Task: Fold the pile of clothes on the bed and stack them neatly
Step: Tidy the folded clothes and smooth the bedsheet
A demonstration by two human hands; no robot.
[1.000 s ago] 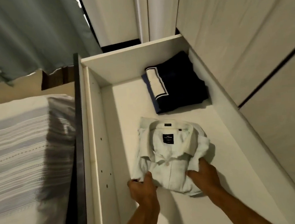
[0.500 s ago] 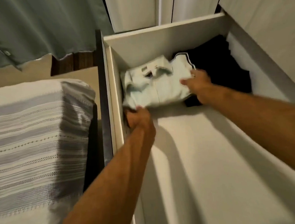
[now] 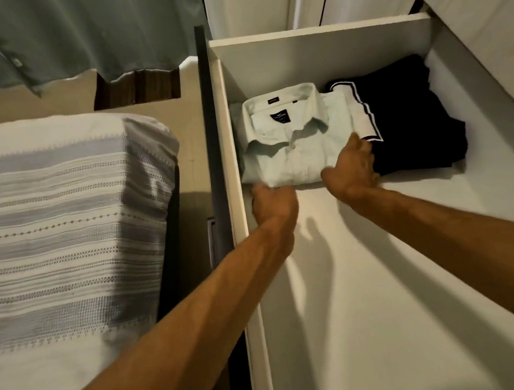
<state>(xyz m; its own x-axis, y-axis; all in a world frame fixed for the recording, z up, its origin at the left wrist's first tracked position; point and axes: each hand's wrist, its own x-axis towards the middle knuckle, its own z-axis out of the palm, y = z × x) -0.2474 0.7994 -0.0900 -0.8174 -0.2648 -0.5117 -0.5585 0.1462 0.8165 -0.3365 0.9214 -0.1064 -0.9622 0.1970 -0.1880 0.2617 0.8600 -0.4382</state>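
Now that the folded white shirt [image 3: 291, 142] has travelled from the near, open part of the drawer [image 3: 367, 294] to its far end, it lies just beyond your two hands, tucked into the far corner on your left-hand side and touching the folded dark garment [image 3: 414, 125] that was already there. Your left hand [image 3: 273, 204] sits at the shirt's near left corner with the fingers curled under the hem; it looks like a grip on the cloth, though the fingertips are hidden. Your right hand [image 3: 352, 167] rests at the shirt's near right corner, fingers spread and fairly straight, pressing where the white cloth meets the dark garment's striped edge rather than pinching anything. A second ago both hands were carrying the shirt by its near edge; now it seems set down, so you are likely squaring it up before letting go. That would put two pieces away side by side, not stacked.

Nearer to you than both hands, the drawer floor is bare white board with your arms' shadows on it. Out past your left hand, over the drawer's side wall, stands the bed [image 3: 64, 211] under a striped cover, and a grey-green cloth [image 3: 73, 33] hangs beyond it. Pale cupboard fronts [image 3: 482, 19] rise beyond your right hand.
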